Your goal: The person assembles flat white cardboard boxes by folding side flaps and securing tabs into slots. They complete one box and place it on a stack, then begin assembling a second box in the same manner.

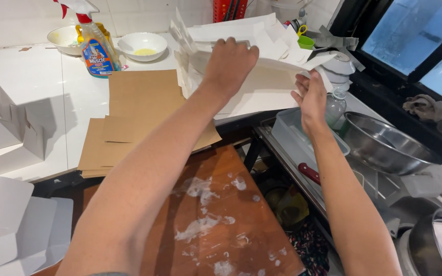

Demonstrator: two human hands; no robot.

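Both hands grip a flat white cardboard box blank (262, 76) at 12 o'clock: left hand (229, 64) clamped over its top, right hand (310, 97) pinching the edge, keeping it off the worktop (52, 82) so flaps hang free. Brown cardboard sheets (139, 107) lie at 10.

A plastic spray bottle (94, 46) stands at eleven o'clock; a steel mixing bowl (384, 145) sits at three o'clock.

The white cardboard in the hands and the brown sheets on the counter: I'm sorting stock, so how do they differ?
The white cardboard is lifted and gripped by the left hand and right hand; the brown sheets lie untouched on the counter. The white cardboard shows cut flaps and folds; the brown sheets are plain rectangles. Both are flat card.
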